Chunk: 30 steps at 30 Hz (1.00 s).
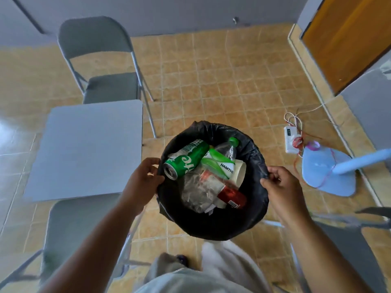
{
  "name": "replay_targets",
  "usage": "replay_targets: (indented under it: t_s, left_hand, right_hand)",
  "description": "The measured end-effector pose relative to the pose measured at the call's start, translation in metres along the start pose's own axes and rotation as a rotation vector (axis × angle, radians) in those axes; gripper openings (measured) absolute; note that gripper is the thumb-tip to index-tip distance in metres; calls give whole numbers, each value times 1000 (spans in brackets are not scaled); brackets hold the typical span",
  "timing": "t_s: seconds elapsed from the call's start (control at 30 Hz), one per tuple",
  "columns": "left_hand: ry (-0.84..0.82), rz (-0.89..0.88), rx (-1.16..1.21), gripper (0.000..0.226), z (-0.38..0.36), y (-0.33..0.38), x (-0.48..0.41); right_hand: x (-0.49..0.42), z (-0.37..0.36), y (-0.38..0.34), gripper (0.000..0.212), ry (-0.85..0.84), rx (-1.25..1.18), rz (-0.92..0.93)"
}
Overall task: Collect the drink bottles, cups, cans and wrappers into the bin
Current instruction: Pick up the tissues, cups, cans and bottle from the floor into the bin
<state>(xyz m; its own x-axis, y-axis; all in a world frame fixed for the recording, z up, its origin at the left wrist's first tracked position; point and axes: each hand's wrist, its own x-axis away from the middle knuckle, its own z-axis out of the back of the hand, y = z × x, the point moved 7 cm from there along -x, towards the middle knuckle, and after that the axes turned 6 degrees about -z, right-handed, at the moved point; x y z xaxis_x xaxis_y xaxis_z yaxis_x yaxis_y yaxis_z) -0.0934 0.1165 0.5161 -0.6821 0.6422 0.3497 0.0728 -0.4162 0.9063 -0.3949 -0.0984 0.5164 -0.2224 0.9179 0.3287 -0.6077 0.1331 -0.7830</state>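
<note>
So the bin (213, 220), a round one lined with a black bag, is being held up above the tiled floor (222, 81), right in front of the person's legs. Inside it, a green can (184, 161) is lying on its side at the upper left, a clear bottle (222, 159) with a green cap and green label is resting next to it, a pale paper cup (240, 171) is tucked against the right wall, a red can (231, 196) is sitting lower down, and crumpled clear wrappers (197, 192) are filling the middle.

The left hand (143, 180) is gripping the left rim, fingers curled around the bag's edge. The right hand (279, 185) is doing the same on the right rim, thumb and fingers pinching the liner.

Off to the left a grey table (84, 149) is standing bare, with grey folding chairs (105, 64) at its far and near sides. On the right a pale blue fan base (325, 172) and a white power strip (291, 138) are sitting on the floor.
</note>
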Motion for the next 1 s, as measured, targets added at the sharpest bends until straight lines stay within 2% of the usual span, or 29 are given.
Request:
replay_targets:
  t_s: [0.23,0.37,0.53,0.77,0.93,1.0]
  left_hand:
    - [123,108,118,45,-3,-41,-40]
    - [143,172,93,46,3,-85,-80]
    - [107,288,79,52,7,-173,-138]
    - [97,389,78,55,-2,-331,-228]
    - [81,416,80,53,-22,-430,-282]
    - [93,442,97,50,-23,-448,-294]
  right_hand:
    - [-86,-61,-5,29,-150,78,31]
    - [-124,-115,18,26,-189,118,14]
    - [-171,-202,77,28,-192,154,-17]
    - [-240,-333,188,31,-182,170,-41]
    - [-288,-404,268,30,-153,198,-21]
    - [-300,-419,279,30,-161,195,-25]
